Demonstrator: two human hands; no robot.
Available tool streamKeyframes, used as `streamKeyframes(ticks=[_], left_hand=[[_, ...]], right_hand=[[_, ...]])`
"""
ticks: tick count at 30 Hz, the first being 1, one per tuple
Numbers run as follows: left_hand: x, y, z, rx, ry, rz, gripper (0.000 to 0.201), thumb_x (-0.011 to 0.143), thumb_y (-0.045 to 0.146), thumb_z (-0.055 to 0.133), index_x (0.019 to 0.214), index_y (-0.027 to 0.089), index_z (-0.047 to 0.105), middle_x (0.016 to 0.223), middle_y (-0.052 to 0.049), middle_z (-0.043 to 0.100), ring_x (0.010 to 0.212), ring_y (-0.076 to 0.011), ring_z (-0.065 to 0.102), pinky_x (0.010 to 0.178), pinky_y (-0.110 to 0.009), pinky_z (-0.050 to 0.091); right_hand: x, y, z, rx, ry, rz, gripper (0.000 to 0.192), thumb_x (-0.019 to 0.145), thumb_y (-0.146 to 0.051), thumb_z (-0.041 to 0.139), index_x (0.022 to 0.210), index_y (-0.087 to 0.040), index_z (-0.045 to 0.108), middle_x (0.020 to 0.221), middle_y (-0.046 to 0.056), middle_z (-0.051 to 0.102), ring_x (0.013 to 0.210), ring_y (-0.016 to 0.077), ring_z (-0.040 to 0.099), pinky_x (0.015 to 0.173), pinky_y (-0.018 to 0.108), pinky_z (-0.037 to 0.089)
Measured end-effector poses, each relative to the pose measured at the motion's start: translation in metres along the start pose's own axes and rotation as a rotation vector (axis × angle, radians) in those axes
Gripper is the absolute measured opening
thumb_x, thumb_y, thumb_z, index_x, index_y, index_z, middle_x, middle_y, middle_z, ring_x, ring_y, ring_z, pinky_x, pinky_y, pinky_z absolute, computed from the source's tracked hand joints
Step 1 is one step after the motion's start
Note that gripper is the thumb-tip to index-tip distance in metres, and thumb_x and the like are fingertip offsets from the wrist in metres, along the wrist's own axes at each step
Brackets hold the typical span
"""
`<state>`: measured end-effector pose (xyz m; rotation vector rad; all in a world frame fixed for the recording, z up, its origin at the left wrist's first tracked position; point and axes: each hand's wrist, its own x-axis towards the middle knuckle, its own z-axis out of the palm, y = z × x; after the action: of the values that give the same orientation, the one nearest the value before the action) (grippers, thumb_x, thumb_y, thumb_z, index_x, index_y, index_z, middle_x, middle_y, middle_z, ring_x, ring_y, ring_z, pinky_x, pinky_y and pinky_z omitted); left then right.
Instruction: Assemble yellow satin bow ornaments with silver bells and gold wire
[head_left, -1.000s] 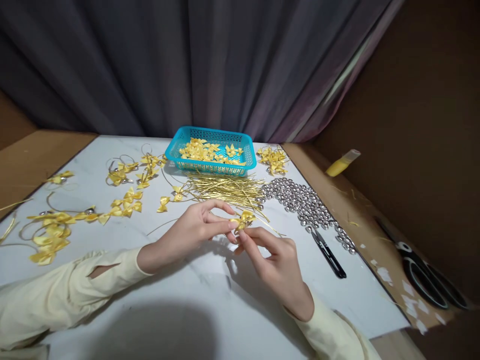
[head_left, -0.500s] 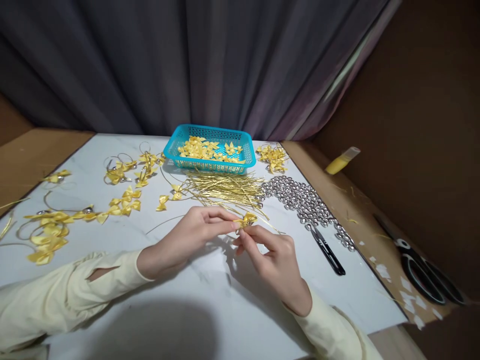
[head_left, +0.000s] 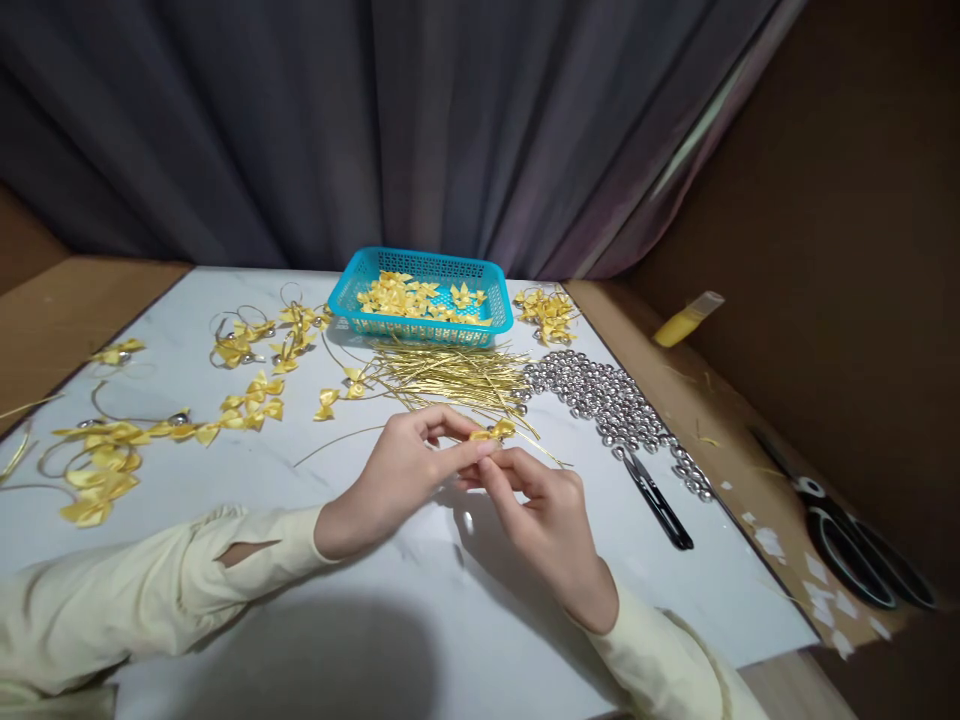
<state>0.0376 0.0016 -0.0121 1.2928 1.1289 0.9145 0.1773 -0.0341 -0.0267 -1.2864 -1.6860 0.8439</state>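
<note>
My left hand [head_left: 401, 475] and my right hand [head_left: 544, 520] meet over the middle of the white table [head_left: 390, 620], fingertips pinched together on a small yellow ribbon bow [head_left: 493, 431]. A thin gold cord trails from the bow to both sides across the table. Just behind my hands lies a pile of gold cords [head_left: 450, 375]. A heap of silver bells [head_left: 600, 400] spreads to the right of them. Both sleeves are pale yellow.
A turquoise basket [head_left: 421, 298] with yellow bows stands at the back. Finished bows on cord loops [head_left: 105, 460] lie at the left. Black thread snips [head_left: 660, 500] lie right of my hands; black scissors [head_left: 855, 545] and a yellow glue stick [head_left: 686, 320] rest on the brown board.
My left hand has slid right and forward, closer around the bow. The bow sits slightly farther from me between the fingertips. My right hand has barely moved.
</note>
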Motion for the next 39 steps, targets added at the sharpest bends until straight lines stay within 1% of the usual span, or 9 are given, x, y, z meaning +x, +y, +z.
streamKeyframes(ticks=[5,9,12,16,19,25,28,32,39], left_hand=[[0.002,0.0,-0.003,0.141,0.078,0.143,0.011,0.07,0.023,0.068,0.067,0.014,0.062,0.071,-0.001,0.064,0.069,-0.0141,0.058,0.066,-0.025,0.047],[0.003,-0.002,-0.005,0.196,0.105,0.177,0.013,0.07,0.025,0.068,0.066,0.015,0.061,0.071,-0.001,0.064,0.07,-0.0146,0.058,0.068,-0.026,0.046],[0.005,-0.005,-0.006,0.216,0.126,0.247,0.012,0.071,0.025,0.068,0.067,0.016,0.061,0.072,-0.001,0.063,0.071,-0.0148,0.058,0.069,-0.026,0.046],[0.005,-0.009,-0.007,0.253,0.155,0.322,0.012,0.072,0.026,0.067,0.068,0.017,0.061,0.074,-0.001,0.064,0.073,-0.0158,0.058,0.071,-0.028,0.046],[0.004,-0.008,-0.007,0.282,0.164,0.3,0.011,0.072,0.026,0.067,0.068,0.017,0.062,0.073,-0.001,0.066,0.071,-0.0163,0.06,0.07,-0.028,0.046],[0.003,-0.009,-0.005,0.335,0.128,0.357,0.008,0.076,0.025,0.064,0.071,0.018,0.064,0.07,0.0,0.068,0.064,-0.013,0.059,0.061,-0.024,0.046],[0.003,-0.011,-0.006,0.356,0.114,0.393,0.008,0.077,0.023,0.063,0.072,0.018,0.064,0.071,0.0,0.068,0.065,-0.0131,0.06,0.061,-0.024,0.046],[0.002,-0.016,-0.007,0.367,0.099,0.436,0.008,0.078,0.023,0.06,0.075,0.017,0.064,0.074,-0.003,0.07,0.069,-0.0147,0.062,0.061,-0.024,0.048],[0.002,-0.021,-0.008,0.457,0.078,0.565,0.005,0.08,0.019,0.059,0.078,0.017,0.064,0.074,-0.002,0.07,0.064,-0.0127,0.062,0.061,-0.023,0.05]], right_hand=[[0.0,-0.001,-0.002,-0.028,-0.01,-0.059,0.011,0.082,-0.018,0.052,0.08,-0.017,0.063,0.074,0.003,0.072,0.063,0.0137,0.068,0.059,0.021,0.052],[0.003,-0.001,-0.01,-0.122,0.223,-0.089,0.01,0.08,-0.019,0.056,0.071,-0.018,0.061,0.06,0.0,0.065,0.05,0.0106,0.058,0.048,0.021,0.045],[0.008,0.001,-0.016,-0.156,0.285,-0.107,0.003,0.078,-0.021,0.058,0.079,-0.018,0.06,0.073,0.003,0.065,0.067,0.0144,0.059,0.056,0.024,0.045],[0.014,0.006,-0.019,-0.165,0.221,-0.101,0.006,0.077,-0.025,0.06,0.082,-0.02,0.06,0.091,0.006,0.062,0.088,0.0197,0.055,0.067,0.029,0.043],[0.017,0.008,-0.02,-0.129,0.184,-0.022,0.01,0.075,-0.026,0.063,0.083,-0.021,0.06,0.091,0.005,0.063,0.084,0.0184,0.055,0.069,0.03,0.042],[0.017,0.007,-0.023,0.26,-0.101,0.259,0.018,0.073,-0.026,0.065,0.088,-0.019,0.059,0.091,0.003,0.062,0.083,0.0162,0.057,0.069,0.028,0.044],[0.018,0.007,-0.023,0.432,-0.159,0.35,0.02,0.074,-0.029,0.065,0.09,-0.02,0.059,0.087,0.002,0.061,0.078,0.0142,0.058,0.068,0.026,0.045],[0.021,0.01,-0.022,0.562,-0.203,0.39,0.018,0.073,-0.03,0.067,0.085,-0.019,0.059,0.082,0.001,0.062,0.075,0.0121,0.059,0.069,0.025,0.046],[0.024,0.011,-0.023,0.597,-0.323,0.431,0.025,0.071,-0.033,0.068,0.086,-0.018,0.055,0.057,-0.006,0.053,0.055,0.0102,0.052,0.063,0.026,0.043]])
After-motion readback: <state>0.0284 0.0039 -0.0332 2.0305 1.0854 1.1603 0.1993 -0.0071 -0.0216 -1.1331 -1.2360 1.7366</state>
